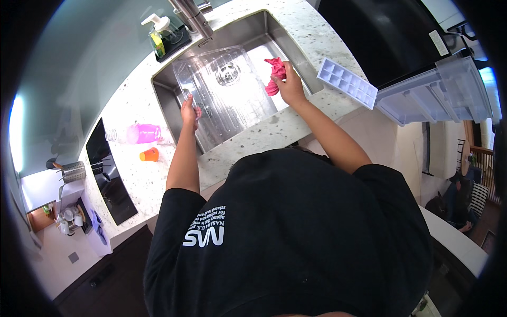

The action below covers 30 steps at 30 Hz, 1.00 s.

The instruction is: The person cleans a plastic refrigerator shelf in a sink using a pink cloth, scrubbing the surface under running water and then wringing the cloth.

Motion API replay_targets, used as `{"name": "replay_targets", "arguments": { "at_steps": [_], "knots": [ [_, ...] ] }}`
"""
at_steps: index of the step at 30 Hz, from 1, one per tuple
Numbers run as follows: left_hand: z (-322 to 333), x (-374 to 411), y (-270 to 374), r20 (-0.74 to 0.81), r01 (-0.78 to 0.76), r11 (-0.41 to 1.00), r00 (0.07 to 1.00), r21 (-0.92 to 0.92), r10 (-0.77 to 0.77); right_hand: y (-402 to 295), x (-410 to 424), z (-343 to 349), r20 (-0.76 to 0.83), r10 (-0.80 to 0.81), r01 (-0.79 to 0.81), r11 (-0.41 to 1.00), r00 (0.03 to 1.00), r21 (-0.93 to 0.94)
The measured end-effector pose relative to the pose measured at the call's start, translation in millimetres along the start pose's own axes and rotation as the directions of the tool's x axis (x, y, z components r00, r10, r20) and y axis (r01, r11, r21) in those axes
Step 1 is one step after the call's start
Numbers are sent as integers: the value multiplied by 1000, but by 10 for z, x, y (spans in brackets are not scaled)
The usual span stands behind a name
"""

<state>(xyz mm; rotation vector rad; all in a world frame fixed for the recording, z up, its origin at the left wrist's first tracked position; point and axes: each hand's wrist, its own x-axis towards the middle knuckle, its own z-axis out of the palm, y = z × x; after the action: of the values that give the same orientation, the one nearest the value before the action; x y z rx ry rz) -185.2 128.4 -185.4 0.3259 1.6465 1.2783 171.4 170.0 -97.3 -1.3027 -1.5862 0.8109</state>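
Observation:
My left hand (190,112) grips the near left edge of a clear ribbed plastic tray (222,107), which looks like a refrigerator shelf or drawer part and lies tilted in the stainless steel sink (264,23). The sink drain (228,74) shows through the clear plastic. Bunched in the fingers of my right hand (291,83) is a pink cloth (276,71), held above the right part of the sink, apart from the tray. A white ice cube tray (347,83) rests on the counter to the right of the sink.
Left of the sink lie a bottle with pink contents (143,134) and an orange cup (149,154). A faucet (194,18) and a pump dispenser (161,24) stand behind it. Clear plastic bins (427,95) are at the right. A person (459,202) is in the far right background.

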Motion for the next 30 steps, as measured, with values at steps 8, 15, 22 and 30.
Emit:
{"name": "replay_targets", "arguments": {
  "at_steps": [8,15,22,30],
  "knots": [
    [88,134,-150,127,387,913,920,-132,-372,4,7,2,-2,-1,1,1000,1000,-10],
    [209,220,-15,173,489,872,858,10,-483,15,-38,-67,-178,-43,65,991,983,120],
    [19,424,150,288,567,823,790,-11,-540,-233,87,-182,-337,-21,113,960,941,256],
    [-73,-683,729,416,214,929,906,-303,-73,-1021,579,-905,411,306,-509,424,859,749]
  ]
}}
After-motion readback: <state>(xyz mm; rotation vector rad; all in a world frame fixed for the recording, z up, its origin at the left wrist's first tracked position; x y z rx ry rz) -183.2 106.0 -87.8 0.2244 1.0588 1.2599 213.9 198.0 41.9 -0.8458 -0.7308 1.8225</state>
